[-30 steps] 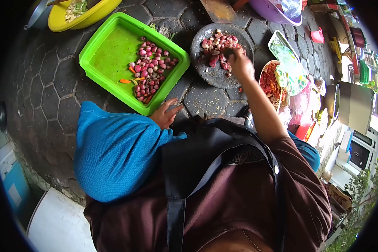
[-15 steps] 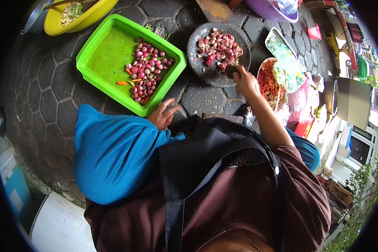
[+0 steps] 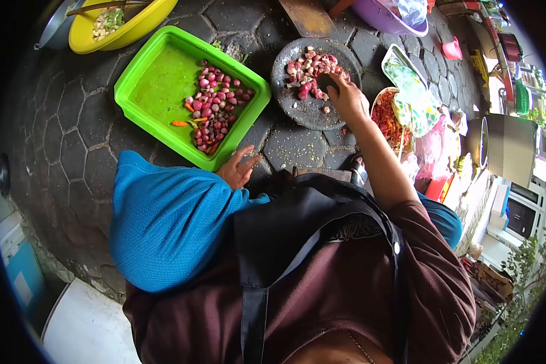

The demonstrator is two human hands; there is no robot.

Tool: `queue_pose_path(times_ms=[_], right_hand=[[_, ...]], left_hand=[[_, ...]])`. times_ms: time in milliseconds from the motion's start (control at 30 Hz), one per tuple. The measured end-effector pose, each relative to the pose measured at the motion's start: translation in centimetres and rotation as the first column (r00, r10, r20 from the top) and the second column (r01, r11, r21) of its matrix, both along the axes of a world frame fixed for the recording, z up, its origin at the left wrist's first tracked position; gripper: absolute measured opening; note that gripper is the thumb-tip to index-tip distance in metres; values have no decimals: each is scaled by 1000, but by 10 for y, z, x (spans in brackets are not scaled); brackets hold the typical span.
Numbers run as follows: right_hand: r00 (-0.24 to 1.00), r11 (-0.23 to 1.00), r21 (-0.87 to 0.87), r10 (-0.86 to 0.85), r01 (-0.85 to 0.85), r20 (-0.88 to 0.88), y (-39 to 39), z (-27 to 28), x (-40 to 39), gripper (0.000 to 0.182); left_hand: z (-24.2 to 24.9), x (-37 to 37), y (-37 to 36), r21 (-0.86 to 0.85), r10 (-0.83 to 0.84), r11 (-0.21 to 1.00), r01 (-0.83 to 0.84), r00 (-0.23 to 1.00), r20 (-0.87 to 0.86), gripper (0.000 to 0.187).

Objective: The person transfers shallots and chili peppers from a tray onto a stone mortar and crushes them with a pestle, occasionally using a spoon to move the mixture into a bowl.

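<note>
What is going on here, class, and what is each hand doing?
A person is working over a stone grinding dish. The right hand holds a dark grinding stone against broken red onion pieces; some look coarse, not mashed. The left hand is beside a green tray, fingers spread. Small whole red onions and a few orange chillies lie in the tray.

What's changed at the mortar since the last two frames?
Right hand drew the grinding stone back toward the wearer's side of the mortar, then pushed it forward into the peeled shallots, which have shifted around it. Nothing visibly let go. Unchanged: left hand beside the green tray, tray and mortar in place.
</note>
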State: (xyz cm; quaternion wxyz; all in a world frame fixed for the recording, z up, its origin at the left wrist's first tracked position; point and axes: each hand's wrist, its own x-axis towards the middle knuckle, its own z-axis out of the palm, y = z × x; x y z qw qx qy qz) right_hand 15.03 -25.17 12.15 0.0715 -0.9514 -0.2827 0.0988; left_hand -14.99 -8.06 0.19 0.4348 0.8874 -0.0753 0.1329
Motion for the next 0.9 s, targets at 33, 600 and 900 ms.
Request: queue_pose_path(times_ms=[33, 600, 900], right_hand=[[997, 999, -18, 50, -49, 61, 7, 0, -3, 40], [997, 998, 58, -10, 6, 73, -1, -25, 7, 44], [990, 990, -141, -36, 17, -136, 16, -36, 5, 43]], left_hand=[[-1, 0, 1, 3, 5, 1000, -5, 1000, 2, 56], [9, 3, 5, -2, -28, 1000, 28, 1000, -8, 53], [-1, 4, 4, -32, -2, 999, 1, 999, -44, 46]])
